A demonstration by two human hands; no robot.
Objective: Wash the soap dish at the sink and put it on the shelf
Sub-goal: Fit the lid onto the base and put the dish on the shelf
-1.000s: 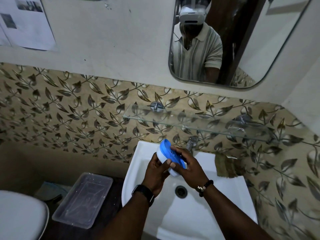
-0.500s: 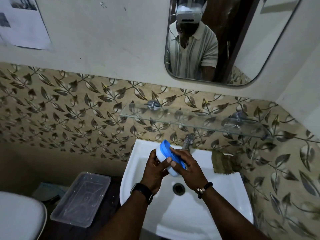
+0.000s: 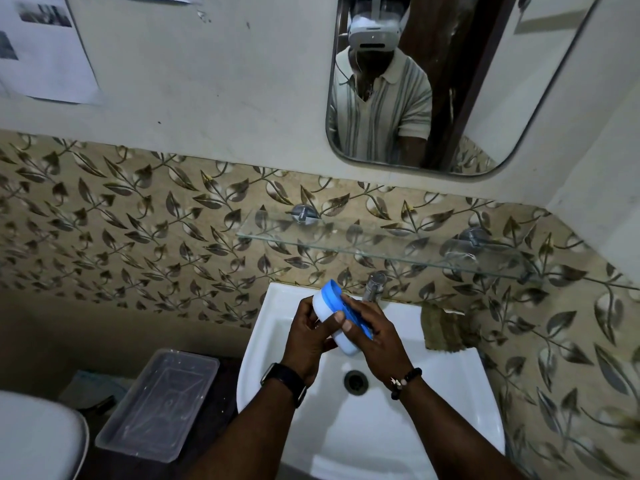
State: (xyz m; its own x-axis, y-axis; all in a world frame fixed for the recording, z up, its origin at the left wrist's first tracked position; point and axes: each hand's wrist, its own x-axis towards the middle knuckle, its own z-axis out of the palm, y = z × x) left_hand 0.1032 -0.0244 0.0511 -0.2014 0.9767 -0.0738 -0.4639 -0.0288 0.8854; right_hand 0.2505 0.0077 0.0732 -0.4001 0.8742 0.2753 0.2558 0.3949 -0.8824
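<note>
Both hands hold the soap dish (image 3: 335,318) above the sink (image 3: 433,393), just in front of the tap (image 3: 374,287). The left hand (image 3: 308,337) grips its white underside, probably to keep it tilted on edge, while the right hand (image 3: 375,336) lies closed over the blue top, likely rubbing it. The glass shelf (image 3: 381,252) waits above the hands.

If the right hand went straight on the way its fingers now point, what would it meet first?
The right hand lies on the soap dish, pointing up-left; past the dish it would probably meet the leaf-patterned tiled wall, though depth is unclear.
</note>
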